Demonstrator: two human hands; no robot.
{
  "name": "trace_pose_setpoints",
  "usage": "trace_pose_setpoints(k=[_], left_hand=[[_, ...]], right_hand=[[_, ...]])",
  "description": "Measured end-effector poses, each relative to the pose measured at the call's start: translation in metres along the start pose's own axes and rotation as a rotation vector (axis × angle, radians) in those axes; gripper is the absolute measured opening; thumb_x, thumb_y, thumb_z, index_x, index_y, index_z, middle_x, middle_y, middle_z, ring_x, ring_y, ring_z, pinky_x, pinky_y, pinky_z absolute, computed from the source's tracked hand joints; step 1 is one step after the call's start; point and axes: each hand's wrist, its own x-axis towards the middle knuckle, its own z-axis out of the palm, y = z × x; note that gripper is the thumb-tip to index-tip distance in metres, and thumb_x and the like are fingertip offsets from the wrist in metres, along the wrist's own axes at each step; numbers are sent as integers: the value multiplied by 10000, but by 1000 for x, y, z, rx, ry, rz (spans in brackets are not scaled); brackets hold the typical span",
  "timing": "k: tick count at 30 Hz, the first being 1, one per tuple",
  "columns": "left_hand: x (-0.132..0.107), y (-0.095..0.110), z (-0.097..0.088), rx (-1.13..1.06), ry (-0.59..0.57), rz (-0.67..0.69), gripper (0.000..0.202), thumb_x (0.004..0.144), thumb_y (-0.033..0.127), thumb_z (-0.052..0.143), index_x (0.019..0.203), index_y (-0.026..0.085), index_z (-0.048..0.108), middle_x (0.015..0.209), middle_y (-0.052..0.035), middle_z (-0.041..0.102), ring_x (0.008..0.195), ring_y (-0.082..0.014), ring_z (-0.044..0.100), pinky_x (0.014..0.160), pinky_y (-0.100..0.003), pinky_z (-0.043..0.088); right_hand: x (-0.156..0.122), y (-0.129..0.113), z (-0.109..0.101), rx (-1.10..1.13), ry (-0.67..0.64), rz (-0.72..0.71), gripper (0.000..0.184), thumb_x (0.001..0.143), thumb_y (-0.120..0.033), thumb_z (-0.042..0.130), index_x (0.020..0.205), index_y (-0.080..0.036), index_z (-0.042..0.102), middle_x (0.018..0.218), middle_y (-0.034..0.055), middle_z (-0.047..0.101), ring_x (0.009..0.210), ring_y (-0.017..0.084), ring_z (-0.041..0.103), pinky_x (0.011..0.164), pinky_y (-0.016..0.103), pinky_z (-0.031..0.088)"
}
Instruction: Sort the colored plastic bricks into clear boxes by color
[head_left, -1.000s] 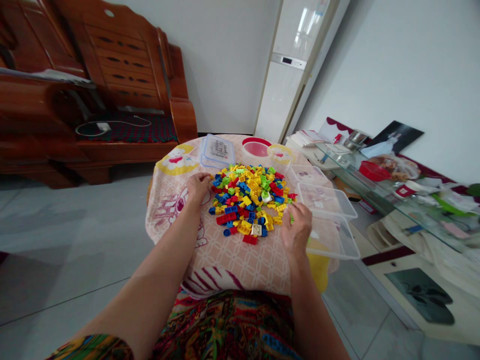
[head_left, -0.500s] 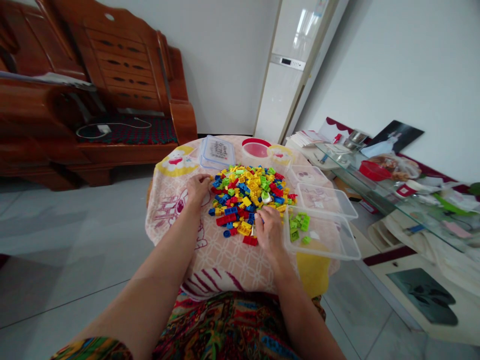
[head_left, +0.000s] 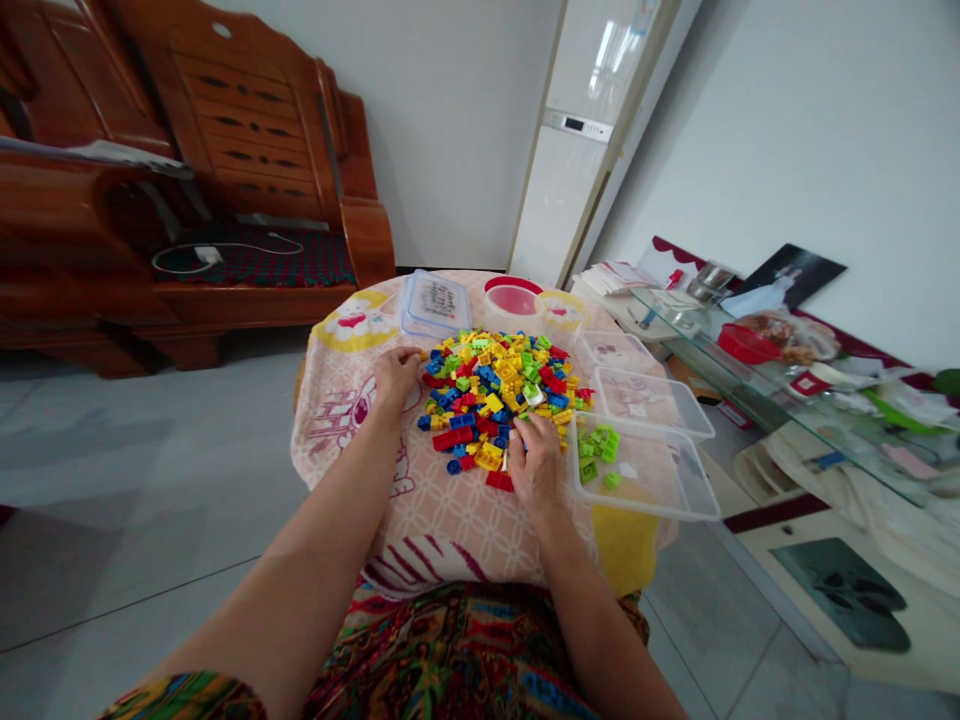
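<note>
A heap of toy building bricks in yellow, red, blue and green lies on a round table with a patterned pink cloth. At the heap's left edge rests my left hand, fingers drawn together beside a small yellow brick; what they hold, if anything, is hidden. My right hand dips into the near right side of the heap with curled fingers. A bit of green shows by its fingertips, but I cannot make out what they grip. Just right of that hand, a clear plastic box contains several green bricks.
More clear boxes stand behind the one with green bricks. A lidded clear box and a round red-rimmed tub sit at the back. To the right is a cluttered glass-topped stand; a wooden bench is at the left.
My right hand has shifted only slightly at the heap, and a bit of green now shows by its fingertips. The left hand stays in place.
</note>
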Motion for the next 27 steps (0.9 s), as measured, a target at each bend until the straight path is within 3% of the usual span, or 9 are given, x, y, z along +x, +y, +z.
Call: trace_pose_setpoints(k=[5, 9, 17, 20, 23, 27], left_hand=[[-3, 5, -2, 16, 2, -7, 397, 774, 233, 532, 1068, 143, 784, 1031, -77, 785, 965, -219, 693, 884, -298, 511], [-2, 4, -2, 31, -3, -7, 397, 777, 227, 536, 1071, 128, 783, 1015, -90, 785, 950, -220, 696, 882, -294, 510], [4, -8, 3, -4, -3, 4, 416, 766, 241, 541, 1088, 130, 779, 1035, -94, 784, 953, -217, 698, 874, -288, 520], [4, -8, 3, 2, 3, 6, 409, 760, 239, 545, 1076, 137, 785, 1027, -89, 785, 940, -215, 699, 868, -284, 521], [3, -5, 2, 18, 5, 2, 404, 757, 226, 545, 1066, 140, 789, 1012, -87, 786, 922, -215, 700, 859, -282, 521], [2, -3, 1, 33, 5, -3, 393, 763, 227, 551, 1062, 134, 790, 984, -87, 786, 904, -216, 700, 841, -281, 522]], right_hand=[[-4, -1, -4, 75, 61, -47, 305, 977, -212, 451, 1088, -201, 736, 1192, 123, 674, 1170, 219, 590, 1052, 423, 483], [-3, 0, -13, 26, 193, -76, 303, 965, -200, 452, 1038, -202, 746, 1125, 121, 699, 1140, 237, 608, 1035, 461, 495], [16, 24, -66, -67, 361, 27, 275, 960, -284, 502, 1028, -195, 753, 1114, 137, 710, 1087, 262, 635, 998, 477, 500], [18, 34, -76, -123, 415, 61, 265, 943, -281, 522, 1015, -178, 755, 1152, 159, 701, 1114, 280, 626, 991, 483, 501], [16, 30, -71, -116, 393, 54, 271, 949, -275, 512, 1019, -170, 752, 1183, 169, 692, 1133, 282, 619, 987, 481, 506], [10, 4, -50, -13, 212, -35, 302, 978, -263, 475, 1118, -183, 730, 1216, 150, 680, 1175, 257, 599, 1036, 465, 482]])
